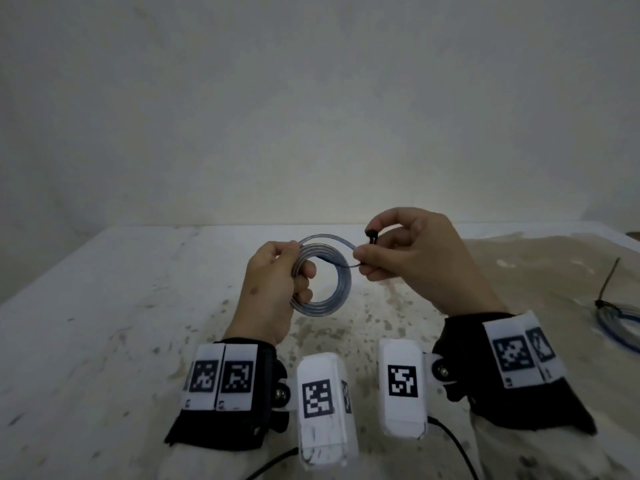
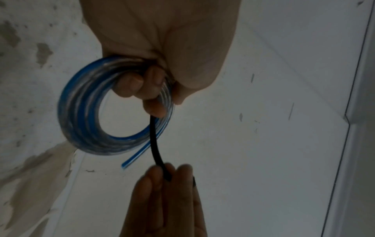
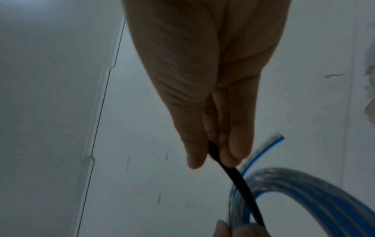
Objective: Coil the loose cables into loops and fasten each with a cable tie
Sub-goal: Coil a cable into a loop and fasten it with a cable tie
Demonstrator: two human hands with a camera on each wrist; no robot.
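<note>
My left hand [image 1: 277, 282] grips a coil of clear cable with a blue stripe [image 1: 332, 296], held above the table; the coil [image 2: 81, 112] hangs round its curled fingers. A black cable tie [image 2: 155, 141] runs from the left fingers through the coil to my right hand [image 1: 398, 251], which pinches it between thumb and fingers. The tie's head [image 1: 373, 234] shows above the right thumb. In the right wrist view the tie [image 3: 237, 181] passes beside the coil [image 3: 314, 192], and the cable's cut end [image 3: 270, 142] sticks out loose.
A stained white table [image 1: 104, 306] stands against a pale wall. At its right edge lies another coiled blue-striped cable [image 1: 620, 327] bound with a black tie [image 1: 607, 289]. Wrist cameras with marker tags sit on both forearms.
</note>
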